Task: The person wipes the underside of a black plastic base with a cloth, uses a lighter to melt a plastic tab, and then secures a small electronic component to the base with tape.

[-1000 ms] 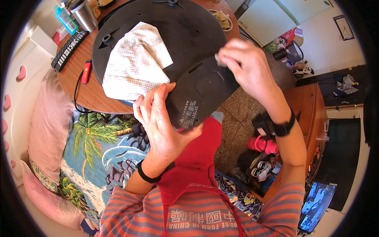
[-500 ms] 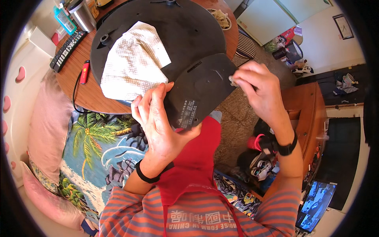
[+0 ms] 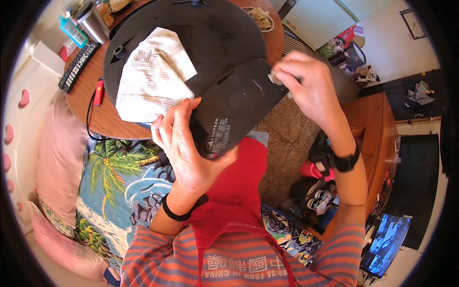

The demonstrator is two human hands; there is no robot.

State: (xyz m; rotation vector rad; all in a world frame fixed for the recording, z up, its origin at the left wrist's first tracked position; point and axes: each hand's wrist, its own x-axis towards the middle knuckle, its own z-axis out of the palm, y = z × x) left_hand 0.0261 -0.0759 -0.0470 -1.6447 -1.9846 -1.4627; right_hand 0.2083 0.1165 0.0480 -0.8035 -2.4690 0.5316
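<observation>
A large black round appliance (image 3: 224, 43), with feet on the side facing up and a flat extension towards me, rests on the wooden table and reaches past its edge. My left hand (image 3: 184, 148) grips the near corner of that extension, thumb below and fingers on top. Beside those fingers lies a white textured wipe (image 3: 155, 79), crumpled over the appliance. My right hand (image 3: 306, 83) pinches a small whitish wad (image 3: 275, 78) at the extension's right edge; its kind is mostly hidden by the fingers.
On the table (image 3: 79, 112) are a red lighter (image 3: 99, 92), a black remote control (image 3: 78, 67), a steel tumbler (image 3: 93, 23), a blue bottle (image 3: 72, 31) and a bowl (image 3: 259, 19). A black cord hangs off the edge. Right of me stands a wooden cabinet (image 3: 370, 112).
My right hand has shifted slightly up and left along the extension's edge, the wad still pinched. My left hand keeps its grip. The whole view has moved a little.
</observation>
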